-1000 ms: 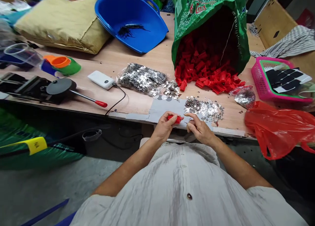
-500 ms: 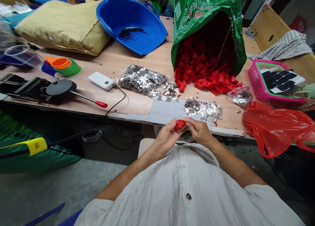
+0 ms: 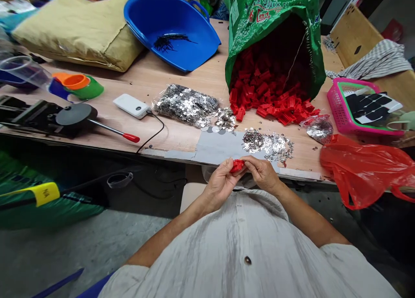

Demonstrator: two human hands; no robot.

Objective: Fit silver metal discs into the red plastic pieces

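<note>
My left hand (image 3: 221,179) is closed on a small red plastic part (image 3: 237,165), held just off the table's front edge. Thumb and fingers of my right hand (image 3: 261,172) are pinched at the right end of that part; whether a small metal piece sits between them is hidden. Just beyond the hands, small shiny metal pieces (image 3: 278,145) lie spread beside a darker heap of small pieces (image 3: 253,140) on a grey sheet (image 3: 217,147). More red parts (image 3: 272,94) spill from the mouth of a green sack (image 3: 241,43).
A clear bag of flat metal pieces (image 3: 186,103), a white power bank (image 3: 131,105) and a lever tool with a red grip (image 3: 130,137) lie leftward. Behind stand a blue basin (image 3: 201,51) and a tan sack (image 3: 74,34). At right are a pink basket (image 3: 337,103) and a red plastic bag (image 3: 366,168).
The red part has turned slightly between my fingers. Both hands stay in nearly the same place, and the view has shifted a little.
</note>
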